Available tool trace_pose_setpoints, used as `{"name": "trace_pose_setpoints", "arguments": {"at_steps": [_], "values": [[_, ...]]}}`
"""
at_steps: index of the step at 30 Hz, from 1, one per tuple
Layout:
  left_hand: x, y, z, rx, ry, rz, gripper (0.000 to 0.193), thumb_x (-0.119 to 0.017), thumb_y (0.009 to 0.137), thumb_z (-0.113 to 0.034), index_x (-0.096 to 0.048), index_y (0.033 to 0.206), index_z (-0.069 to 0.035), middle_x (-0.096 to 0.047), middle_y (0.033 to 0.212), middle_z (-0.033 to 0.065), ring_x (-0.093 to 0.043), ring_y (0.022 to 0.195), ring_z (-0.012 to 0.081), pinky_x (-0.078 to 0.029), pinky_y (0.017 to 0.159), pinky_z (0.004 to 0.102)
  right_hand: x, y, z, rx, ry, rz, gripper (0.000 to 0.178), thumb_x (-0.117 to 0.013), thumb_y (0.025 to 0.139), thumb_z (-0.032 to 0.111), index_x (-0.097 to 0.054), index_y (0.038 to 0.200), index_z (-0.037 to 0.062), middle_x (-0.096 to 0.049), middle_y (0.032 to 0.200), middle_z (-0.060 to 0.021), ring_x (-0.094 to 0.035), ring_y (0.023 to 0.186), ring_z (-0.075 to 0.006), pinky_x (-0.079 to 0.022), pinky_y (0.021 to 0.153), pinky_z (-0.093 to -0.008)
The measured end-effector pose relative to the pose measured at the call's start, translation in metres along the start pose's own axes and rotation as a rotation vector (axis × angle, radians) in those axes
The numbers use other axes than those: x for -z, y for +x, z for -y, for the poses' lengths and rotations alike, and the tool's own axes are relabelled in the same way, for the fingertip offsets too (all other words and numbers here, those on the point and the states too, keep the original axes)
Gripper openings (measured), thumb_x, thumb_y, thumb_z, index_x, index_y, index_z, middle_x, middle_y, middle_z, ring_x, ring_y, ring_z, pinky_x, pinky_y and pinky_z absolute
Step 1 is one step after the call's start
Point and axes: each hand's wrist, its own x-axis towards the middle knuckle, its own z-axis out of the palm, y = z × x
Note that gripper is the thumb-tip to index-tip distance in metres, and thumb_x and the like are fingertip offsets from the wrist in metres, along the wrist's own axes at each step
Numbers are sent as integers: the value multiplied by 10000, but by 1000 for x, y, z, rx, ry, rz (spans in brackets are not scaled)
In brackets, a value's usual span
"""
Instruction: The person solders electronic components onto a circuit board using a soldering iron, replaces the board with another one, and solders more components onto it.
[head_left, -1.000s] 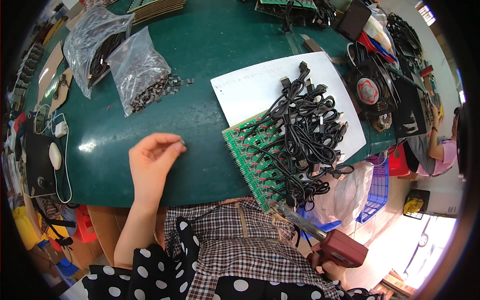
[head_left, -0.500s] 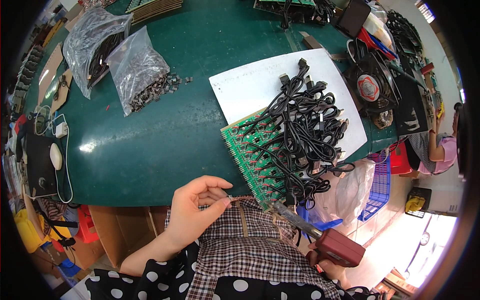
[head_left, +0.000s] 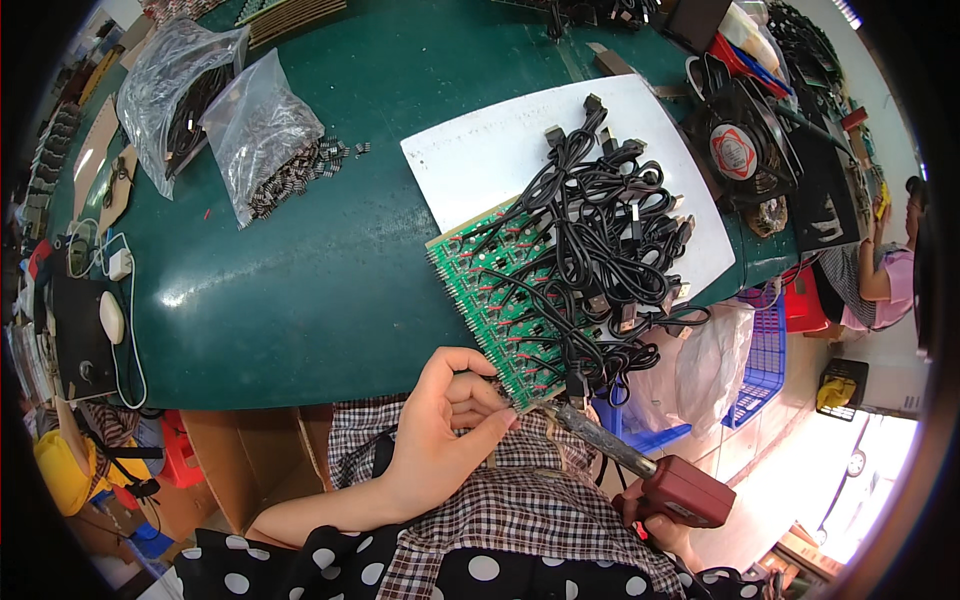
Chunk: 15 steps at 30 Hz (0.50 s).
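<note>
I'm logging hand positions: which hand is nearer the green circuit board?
Left. The left hand is at the lower corner of the circuit board; the right hand is farther, lower right, on a red handle.

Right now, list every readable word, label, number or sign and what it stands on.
No text is legible enough to quote.
Red-and-white label on the black fan: too small to read.
Any print on the maroon tool handle: too blurred.
Any print on the green circuit boards: too small.

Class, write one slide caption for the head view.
Left hand at lower corner of green cabled circuit board; right hand holds dark red tool with metal barrel.
</note>
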Motion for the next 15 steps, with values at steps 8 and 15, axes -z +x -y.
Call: {"name": "trace_pose_setpoints", "arguments": {"at_steps": [8, 15], "values": [[1, 3, 2, 3, -13, -30, 338, -528, 780, 116, -343, 1029, -19, -571, 830, 103, -597, 779, 162, -488, 718, 259, -1, -1, -11, 133, -116, -114, 365, -728, 617, 119, -593, 938, 12, -606, 829, -63, -580, 777, -163, -433, 719, -274], [-2, -2, -1, 17, 8, -34, 302, -520, 777, 120, -357, 990, -19, -567, 843, 99, -592, 764, 150, -489, 708, 254, 35, -9, -35, 100, -300, 32, 506, -769, 610, 180, -556, 1045, 31, -606, 896, -86, -591, 806, -226, -448, 748, -306]]}}
